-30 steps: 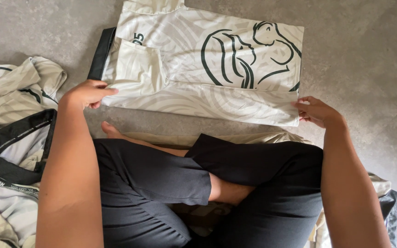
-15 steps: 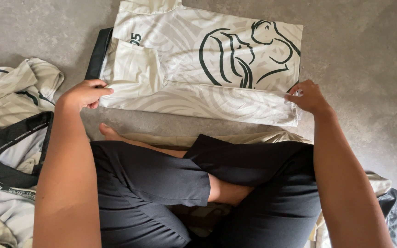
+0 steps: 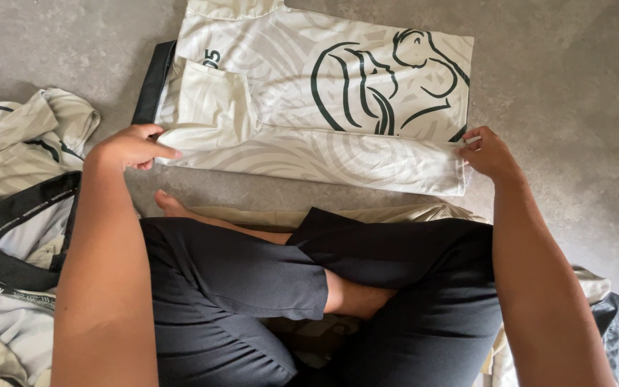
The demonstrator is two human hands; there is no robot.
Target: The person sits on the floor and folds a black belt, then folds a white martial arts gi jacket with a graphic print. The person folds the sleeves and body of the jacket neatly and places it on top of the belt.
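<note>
- Two folds done on cream jersey [image 3: 324, 93], by the look of it: left sleeve tucked inward, bottom hem doubled up into a long band; further folding likely left.
- Lying flat on grey floor [image 3: 574, 86], ahead of crossed legs [image 3: 309, 287].
- Pinched at band's ends: left hand [image 3: 132, 147] fingers clenched on left corner, right hand [image 3: 488, 152] fingertips nipping right edge.

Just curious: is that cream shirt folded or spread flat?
Partly folded: the cream shirt has its near edge doubled over, pinched by both hands.

A home floor, it seems: bare grey concrete-like flooring [image 3: 574, 86] fills the frame's upper corners, and a loose heap of clothes [image 3: 16, 215] lies at the left edge.
</note>
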